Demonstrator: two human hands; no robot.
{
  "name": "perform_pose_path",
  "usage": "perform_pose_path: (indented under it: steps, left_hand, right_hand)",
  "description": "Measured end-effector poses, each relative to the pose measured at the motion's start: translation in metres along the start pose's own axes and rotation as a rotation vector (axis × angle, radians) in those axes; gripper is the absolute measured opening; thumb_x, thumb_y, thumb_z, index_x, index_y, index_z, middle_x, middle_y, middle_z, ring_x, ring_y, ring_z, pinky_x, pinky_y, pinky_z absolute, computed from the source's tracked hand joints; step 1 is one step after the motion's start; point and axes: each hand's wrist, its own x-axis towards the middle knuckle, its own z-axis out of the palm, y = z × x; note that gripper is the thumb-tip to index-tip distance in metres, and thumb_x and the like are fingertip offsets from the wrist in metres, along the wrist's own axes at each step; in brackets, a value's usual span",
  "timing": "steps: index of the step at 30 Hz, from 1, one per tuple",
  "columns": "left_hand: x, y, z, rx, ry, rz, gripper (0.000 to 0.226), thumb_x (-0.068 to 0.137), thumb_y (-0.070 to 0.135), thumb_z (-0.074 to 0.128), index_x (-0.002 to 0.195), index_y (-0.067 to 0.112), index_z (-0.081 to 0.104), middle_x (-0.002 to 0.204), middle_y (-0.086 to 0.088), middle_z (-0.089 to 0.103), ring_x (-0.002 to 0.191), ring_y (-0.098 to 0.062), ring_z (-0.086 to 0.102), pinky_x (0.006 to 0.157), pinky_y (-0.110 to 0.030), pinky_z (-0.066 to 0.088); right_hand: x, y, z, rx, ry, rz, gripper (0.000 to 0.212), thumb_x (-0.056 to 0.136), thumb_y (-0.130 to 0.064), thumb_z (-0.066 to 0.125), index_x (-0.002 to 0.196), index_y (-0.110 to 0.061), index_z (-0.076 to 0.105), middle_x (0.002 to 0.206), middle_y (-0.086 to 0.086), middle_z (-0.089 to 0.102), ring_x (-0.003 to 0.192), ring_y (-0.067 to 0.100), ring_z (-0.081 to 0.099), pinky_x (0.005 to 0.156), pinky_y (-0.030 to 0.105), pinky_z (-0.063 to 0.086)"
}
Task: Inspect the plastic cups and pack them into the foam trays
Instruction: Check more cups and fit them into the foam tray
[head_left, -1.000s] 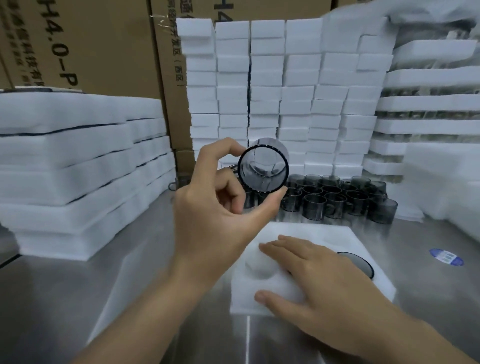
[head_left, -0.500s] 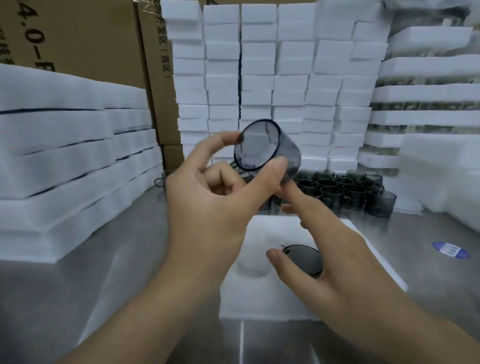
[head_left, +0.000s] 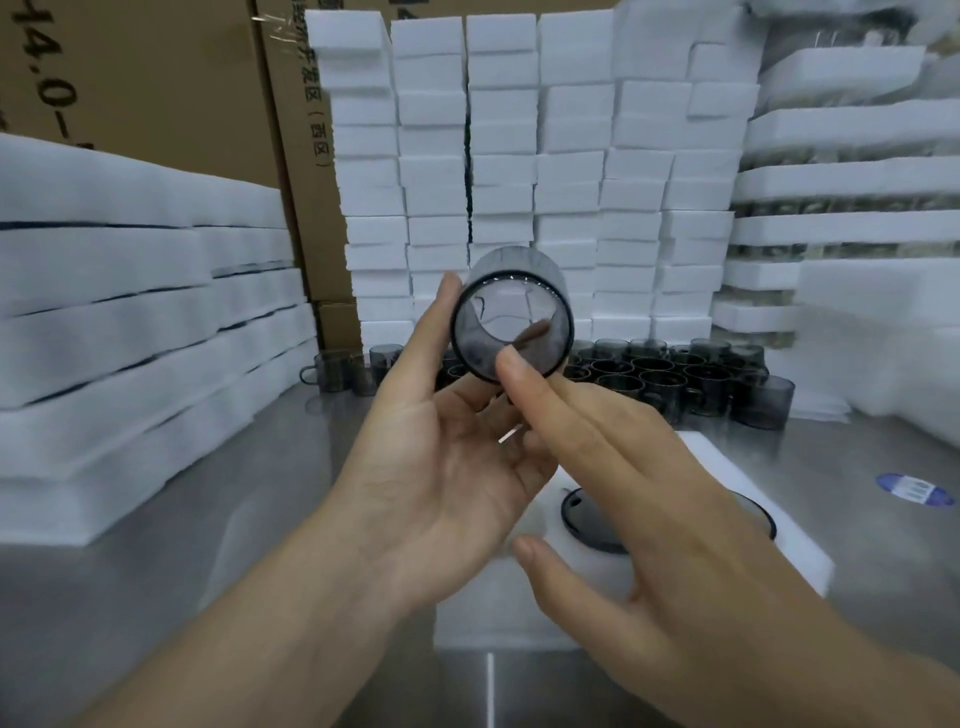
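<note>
**Smoke-grey plastic cup (head_left: 511, 317) under inspection: drop risk**

Item: cup, raised above the foam tray (head_left: 493, 623), mouth toward the camera. Left grip (head_left: 441, 467): thumb and fingers closed round its wall. Right grip (head_left: 649, 519): fingers straight, holding nothing, one fingertip (head_left: 511, 366) touching the rim. Hazard: a harder push from that fingertip would likely tip the cup out of the clasp, dropping it onto the seated cup (head_left: 587, 525) in the tray or among the loose cups (head_left: 675, 374) beyond the tray.
</note>
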Motion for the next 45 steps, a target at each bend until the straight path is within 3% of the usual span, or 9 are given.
perform_pose_path:
  steps: [2, 4, 15, 19, 26, 29, 35, 40, 45]
  left_hand:
    - [0.0, 0.0, 0.003, 0.001, 0.007, 0.001, 0.054, 0.093, 0.058, 0.074, 0.102, 0.006, 0.084, 0.109, -0.005, 0.078, 0.092, -0.012, 0.074, 0.077, -0.025, 0.063]
    - [0.0, 0.001, 0.004, 0.026, 0.029, 0.0, 0.055, 0.096, 0.057, 0.072, 0.102, 0.004, 0.084, 0.108, -0.007, 0.079, 0.087, -0.015, 0.078, 0.07, -0.026, 0.062]
    - [0.004, -0.005, 0.001, 0.156, 0.125, 0.02, 0.06, 0.092, 0.055, 0.074, 0.12, 0.002, 0.08, 0.111, -0.008, 0.081, 0.088, -0.012, 0.079, 0.076, -0.027, 0.065]
    - [0.004, -0.007, -0.002, 0.192, 0.071, 0.032, 0.059, 0.096, 0.057, 0.069, 0.117, 0.004, 0.082, 0.119, -0.01, 0.079, 0.095, -0.018, 0.078, 0.079, -0.03, 0.064]
    - [0.007, -0.007, -0.003, 0.292, 0.127, 0.126, 0.053, 0.094, 0.062, 0.07, 0.094, 0.012, 0.087, 0.099, -0.003, 0.078, 0.083, -0.012, 0.074, 0.076, -0.026, 0.062]
    - [0.009, -0.008, -0.004, 0.345, 0.195, 0.199, 0.053, 0.09, 0.064, 0.074, 0.106, 0.015, 0.087, 0.107, 0.001, 0.081, 0.08, -0.01, 0.075, 0.071, -0.023, 0.059]
    - [0.011, -0.012, -0.017, 0.893, 0.316, 0.445, 0.033, 0.085, 0.053, 0.084, 0.103, 0.025, 0.086, 0.101, 0.007, 0.083, 0.097, -0.01, 0.077, 0.074, -0.027, 0.063]
    - [0.013, -0.016, -0.023, 0.932, 0.309, 0.483, 0.036, 0.079, 0.05, 0.088, 0.106, 0.028, 0.082, 0.098, 0.011, 0.08, 0.089, -0.002, 0.074, 0.068, -0.022, 0.061]
    - [0.014, -0.012, -0.027, 1.144, 0.155, 0.643, 0.046, 0.08, 0.024, 0.077, 0.123, 0.039, 0.068, 0.115, 0.018, 0.072, 0.1, -0.01, 0.07, 0.074, -0.021, 0.054]
  right_hand:
    - [0.001, 0.0, -0.002, -0.006, 0.005, -0.003, 0.088, 0.093, -0.032, 0.072, 0.167, -0.034, 0.024, 0.16, -0.022, 0.037, 0.149, 0.01, 0.039, 0.12, 0.017, 0.029]
    - [0.0, 0.0, -0.003, -0.02, 0.003, 0.008, 0.085, 0.092, -0.032, 0.072, 0.166, -0.038, 0.029, 0.161, -0.021, 0.037, 0.149, 0.009, 0.039, 0.119, 0.016, 0.03]
    - [-0.003, 0.002, 0.0, -0.041, -0.031, 0.048, 0.083, 0.093, -0.035, 0.071, 0.165, -0.042, 0.03, 0.157, -0.025, 0.04, 0.146, 0.006, 0.041, 0.119, 0.018, 0.031]
    - [-0.004, 0.002, 0.001, -0.069, -0.021, 0.063, 0.079, 0.093, -0.038, 0.067, 0.163, -0.046, 0.031, 0.157, -0.026, 0.038, 0.146, 0.005, 0.04, 0.119, 0.019, 0.03]
    - [-0.002, 0.003, -0.001, -0.007, 0.018, 0.085, 0.075, 0.093, -0.031, 0.071, 0.159, -0.045, 0.038, 0.144, -0.027, 0.049, 0.14, 0.008, 0.046, 0.115, 0.016, 0.031]
    - [-0.001, 0.008, -0.005, 0.056, 0.087, 0.153, 0.071, 0.093, -0.035, 0.071, 0.154, -0.05, 0.039, 0.141, -0.031, 0.052, 0.139, 0.007, 0.047, 0.11, 0.015, 0.037]
    - [0.003, 0.029, -0.013, 0.091, 0.185, 0.33, 0.082, 0.089, -0.046, 0.077, 0.146, -0.072, 0.024, 0.121, -0.032, 0.062, 0.121, -0.011, 0.055, 0.092, 0.017, 0.041]
    - [0.002, 0.037, -0.009, -0.043, 0.082, 0.322, 0.069, 0.094, -0.051, 0.063, 0.157, -0.055, 0.035, 0.126, -0.028, 0.052, 0.123, -0.001, 0.051, 0.098, 0.023, 0.046]
    - [0.003, 0.042, -0.01, -0.011, 0.127, 0.327, 0.062, 0.102, -0.048, 0.052, 0.162, -0.043, 0.036, 0.131, -0.029, 0.046, 0.124, -0.009, 0.045, 0.097, 0.01, 0.039]
